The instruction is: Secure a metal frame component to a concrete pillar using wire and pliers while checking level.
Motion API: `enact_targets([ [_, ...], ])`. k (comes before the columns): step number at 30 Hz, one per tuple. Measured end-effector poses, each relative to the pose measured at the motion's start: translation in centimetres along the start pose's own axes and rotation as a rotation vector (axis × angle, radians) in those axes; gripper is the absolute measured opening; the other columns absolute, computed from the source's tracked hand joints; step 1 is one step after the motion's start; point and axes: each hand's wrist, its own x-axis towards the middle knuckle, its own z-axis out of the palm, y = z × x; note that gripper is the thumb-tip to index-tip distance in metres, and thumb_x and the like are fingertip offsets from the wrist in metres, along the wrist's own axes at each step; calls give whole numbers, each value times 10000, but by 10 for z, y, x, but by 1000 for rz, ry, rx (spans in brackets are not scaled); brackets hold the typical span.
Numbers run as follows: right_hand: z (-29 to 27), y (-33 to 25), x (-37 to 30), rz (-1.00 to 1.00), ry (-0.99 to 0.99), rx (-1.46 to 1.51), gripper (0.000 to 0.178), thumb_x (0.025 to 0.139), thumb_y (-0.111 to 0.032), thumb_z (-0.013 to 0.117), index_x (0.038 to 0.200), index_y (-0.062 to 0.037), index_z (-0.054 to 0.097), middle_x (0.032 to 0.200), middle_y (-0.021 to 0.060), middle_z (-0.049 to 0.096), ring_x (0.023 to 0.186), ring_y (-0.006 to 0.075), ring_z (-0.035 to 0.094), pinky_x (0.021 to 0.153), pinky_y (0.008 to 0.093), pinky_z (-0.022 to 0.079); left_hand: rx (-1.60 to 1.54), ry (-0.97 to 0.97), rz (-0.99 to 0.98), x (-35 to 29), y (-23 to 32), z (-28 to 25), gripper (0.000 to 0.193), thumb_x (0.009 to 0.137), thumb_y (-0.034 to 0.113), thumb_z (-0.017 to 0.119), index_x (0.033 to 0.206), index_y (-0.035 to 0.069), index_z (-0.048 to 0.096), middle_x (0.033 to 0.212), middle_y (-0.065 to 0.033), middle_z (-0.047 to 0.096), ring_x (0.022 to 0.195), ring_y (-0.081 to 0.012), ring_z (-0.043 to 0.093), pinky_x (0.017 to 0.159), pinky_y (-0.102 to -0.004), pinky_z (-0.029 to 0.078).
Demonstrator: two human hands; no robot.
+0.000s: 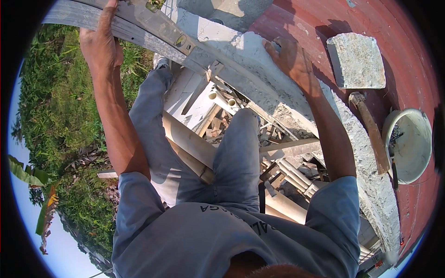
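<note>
At the upper left my left hand [99, 48] grips the edge of a long grey board [134, 32], its thumb over the top face. A grey spirit level [162, 28] with small round and oval windows lies along the board, just right of that hand. My right hand [292, 60] rests on the rough top of a pale concrete wall [241, 51], fingers bent but apart, with nothing seen in it. Its palm side is hidden. The board and level run slantwise beside the wall's edge.
On the red metal roof [403, 55] at right sit a pale block [357, 60], a wooden-handled tool [371, 132] and a whitish bucket [410, 146]. Below my legs lie pipes [292, 178], planks [289, 149] and rubble. Green plants [69, 102] grow far down at left.
</note>
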Motion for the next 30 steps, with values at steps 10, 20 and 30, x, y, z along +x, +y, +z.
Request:
enact_targets([
  [10,0,-7,-1,-1,10,16,501,911,-500,541,1013,-33,691,875,226,685,858,389,673,763,480,521,125,190,285,13,-31,-3,393,819,97,745,1117,-50,534,1030,-142,644,934,-201,642,854,-326,515],
  [20,-1,-4,-2,17,-13,34,530,916,-522,521,1019,-30,690,872,215,691,855,387,676,766,478,531,158,230,269,8,-27,5,352,822,84,737,1098,-48,565,1030,-134,640,923,-200,636,824,-330,523],
  [30,-10,-12,-5,4,-53,44,524,927,-510,509,1021,-24,681,880,213,687,838,379,672,782,476,517,120,221,332,7,-30,8,308,827,76,732,1066,-36,573,987,-118,650,882,-173,636,797,-302,518],
])
